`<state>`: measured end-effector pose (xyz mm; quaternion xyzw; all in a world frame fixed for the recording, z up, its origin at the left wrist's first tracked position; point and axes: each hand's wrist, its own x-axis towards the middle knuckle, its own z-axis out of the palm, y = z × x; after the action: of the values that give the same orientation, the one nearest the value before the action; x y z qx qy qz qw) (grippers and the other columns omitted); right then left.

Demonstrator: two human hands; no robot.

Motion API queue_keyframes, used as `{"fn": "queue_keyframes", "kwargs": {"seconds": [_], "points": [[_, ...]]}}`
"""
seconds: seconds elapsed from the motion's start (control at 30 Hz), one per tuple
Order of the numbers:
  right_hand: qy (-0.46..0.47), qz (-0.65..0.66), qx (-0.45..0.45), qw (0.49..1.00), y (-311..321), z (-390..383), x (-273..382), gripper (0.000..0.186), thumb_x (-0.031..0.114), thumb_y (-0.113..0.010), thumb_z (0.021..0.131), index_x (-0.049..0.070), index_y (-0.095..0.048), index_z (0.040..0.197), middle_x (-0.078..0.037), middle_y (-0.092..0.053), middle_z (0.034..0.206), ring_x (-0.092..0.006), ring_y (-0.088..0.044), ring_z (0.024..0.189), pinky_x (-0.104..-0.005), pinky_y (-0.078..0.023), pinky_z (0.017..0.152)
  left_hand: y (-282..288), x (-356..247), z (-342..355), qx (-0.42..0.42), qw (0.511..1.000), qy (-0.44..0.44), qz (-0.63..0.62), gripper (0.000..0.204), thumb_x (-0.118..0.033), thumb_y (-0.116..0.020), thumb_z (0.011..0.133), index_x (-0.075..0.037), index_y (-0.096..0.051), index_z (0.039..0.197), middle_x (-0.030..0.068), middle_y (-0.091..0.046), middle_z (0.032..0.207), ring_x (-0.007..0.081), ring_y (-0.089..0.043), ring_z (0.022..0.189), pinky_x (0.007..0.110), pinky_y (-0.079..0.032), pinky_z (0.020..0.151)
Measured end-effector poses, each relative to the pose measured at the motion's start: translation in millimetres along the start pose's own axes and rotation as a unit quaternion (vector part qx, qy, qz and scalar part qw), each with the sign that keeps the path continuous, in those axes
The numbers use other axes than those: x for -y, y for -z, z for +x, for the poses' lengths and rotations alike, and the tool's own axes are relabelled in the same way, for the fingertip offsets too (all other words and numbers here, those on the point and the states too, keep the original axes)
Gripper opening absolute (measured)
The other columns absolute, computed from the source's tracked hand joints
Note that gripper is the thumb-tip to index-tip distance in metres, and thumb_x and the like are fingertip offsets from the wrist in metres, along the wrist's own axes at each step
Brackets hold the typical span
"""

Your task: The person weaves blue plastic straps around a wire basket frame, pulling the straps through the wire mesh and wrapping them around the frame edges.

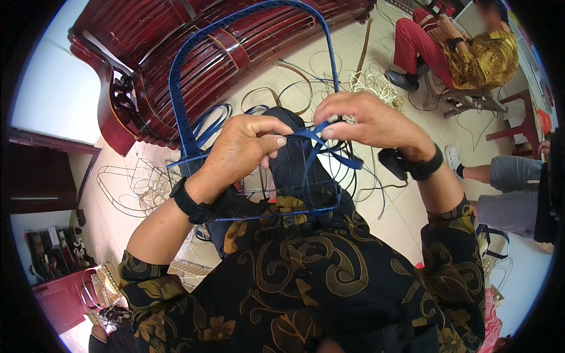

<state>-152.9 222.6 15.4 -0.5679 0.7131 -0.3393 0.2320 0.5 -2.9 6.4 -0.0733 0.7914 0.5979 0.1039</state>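
Note:
A wire basket frame rests on my lap. Its tall arched handle (172, 82) is wrapped in blue strip, and blue strip also covers part of its rim (276, 215). My left hand (238, 144) pinches a flat blue strip (307, 134) between thumb and forefinger at the frame's far side. Close by on the right, my right hand (371, 120) is closed on the same strip, thumb and fingers curled. A loop of the strip (347, 160) hangs below the right hand. The frame's thin dark wires are partly hidden behind my hands.
Beyond the frame stands a dark red slatted wooden bench (235, 53). Tangled pale cord (376, 88) and wire hoops (138, 182) lie on the tiled floor. A seated person (479, 59) is at the upper right; another person's legs (509, 188) are at the right.

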Motion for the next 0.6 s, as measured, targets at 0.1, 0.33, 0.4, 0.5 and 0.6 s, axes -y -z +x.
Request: {"fn": "queue_keyframes", "kwargs": {"seconds": [0.1,0.33,0.4,0.5,0.6], "points": [[-0.037,0.082,-0.025,0.996,-1,8,8,0.018,0.018,-0.071,0.09,0.0,-0.07,0.094,-0.008,-0.069,0.096,-0.0162,-0.063,0.09,-0.0292,-0.049,0.081,1,0,-1,-0.013,1.0,0.008,0.0,0.015,0.0,-0.062,0.093,0.003,-0.071,0.104,0.0015,-0.063,0.073,0.0063,-0.059,0.058,0.02,-0.048,0.054],[0.033,0.198,-0.406,0.892,78,-69,-2,0.018,0.022,-0.059,0.099,0.006,-0.065,0.092,-0.004,-0.063,0.091,-0.0164,-0.058,0.086,-0.0293,-0.046,0.082,3,1,0,-0.006,1.0,0.004,-0.003,0.014,0.0,-0.062,0.093,0.002,-0.072,0.102,0.0011,-0.062,0.072,0.0061,-0.058,0.058,0.021,-0.047,0.053],[0.04,0.133,-0.489,0.861,111,-116,-3,0.017,0.022,-0.059,0.099,0.005,-0.063,0.098,-0.005,-0.063,0.096,-0.0176,-0.058,0.089,-0.03,-0.046,0.084,4,4,0,-0.006,1.0,0.01,-0.015,0.014,0.0,-0.061,0.093,0.002,-0.072,0.102,0.001,-0.062,0.071,0.0061,-0.058,0.058,0.021,-0.047,0.053],[-0.006,-0.045,-0.584,0.81,152,-205,26,0.018,0.021,-0.06,0.098,0.005,-0.062,0.105,-0.007,-0.062,0.102,-0.0193,-0.059,0.095,-0.0311,-0.046,0.088,4,0,5,0.005,1.0,-0.006,-0.015,0.014,0.0,-0.062,0.093,0.002,-0.072,0.102,0.0004,-0.062,0.071,0.0057,-0.058,0.058,0.021,-0.047,0.053],[-0.073,-0.236,-0.61,0.753,177,-279,35,0.023,0.021,-0.061,0.097,0.004,-0.06,0.113,-0.008,-0.062,0.108,-0.0211,-0.059,0.1,-0.0322,-0.045,0.092,5,1,5,0.0,1.0,0.001,-0.006,0.014,0.0,-0.062,0.092,0.002,-0.072,0.101,-0.0001,-0.062,0.07,0.0052,-0.057,0.058,0.02,-0.047,0.053]]}}
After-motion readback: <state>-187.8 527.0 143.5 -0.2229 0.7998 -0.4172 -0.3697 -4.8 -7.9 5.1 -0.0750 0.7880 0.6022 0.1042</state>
